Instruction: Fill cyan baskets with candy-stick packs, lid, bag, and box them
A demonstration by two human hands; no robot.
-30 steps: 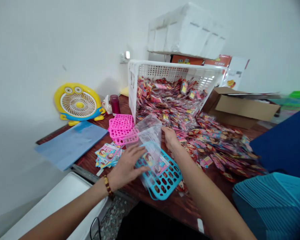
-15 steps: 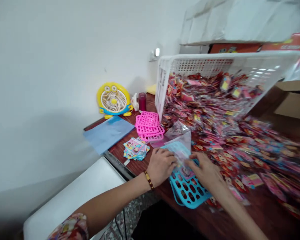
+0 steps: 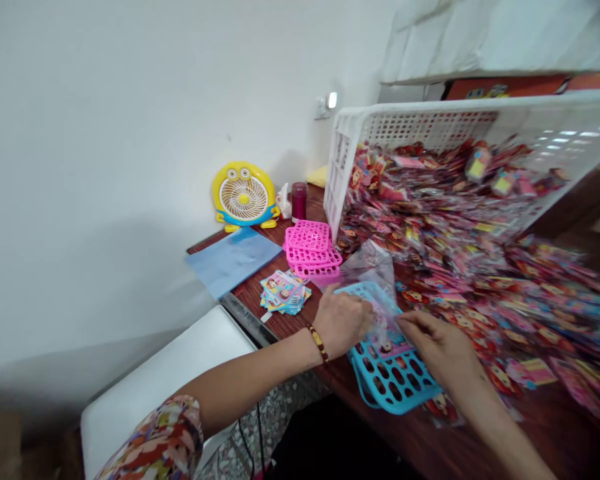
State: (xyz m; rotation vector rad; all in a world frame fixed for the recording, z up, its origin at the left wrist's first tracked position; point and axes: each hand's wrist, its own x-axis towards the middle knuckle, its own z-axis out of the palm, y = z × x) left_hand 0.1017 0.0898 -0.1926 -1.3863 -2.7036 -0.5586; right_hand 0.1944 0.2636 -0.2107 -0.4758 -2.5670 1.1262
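Observation:
A light-blue plastic basket (image 3: 397,383) with oval holes lies at the table's near edge, its handle loop hanging at the left. On top of it is a clear plastic bag (image 3: 383,317) with a pink printed card (image 3: 394,347) showing a cartoon figure. My right hand (image 3: 443,343) pinches the bag's right edge between thumb and fingers. My left hand (image 3: 343,323) is curled over the bag's left side; its fingertips are partly hidden. To its left is a small pile of similar printed cards (image 3: 284,292). Behind the basket lies more clear plastic film (image 3: 373,263).
Pink baskets (image 3: 313,250) are stacked behind the cards. A tipped white crate (image 3: 343,157) spills many small bagged items (image 3: 460,267) over the right side. A yellow fan (image 3: 244,197), a dark red jar (image 3: 299,202) and a blue sheet (image 3: 235,260) stand or lie along the wall.
The view has turned slightly left, so everything sits further right. The bag is drawn out flatter between my hands, and more of the pink card shows over the blue basket.

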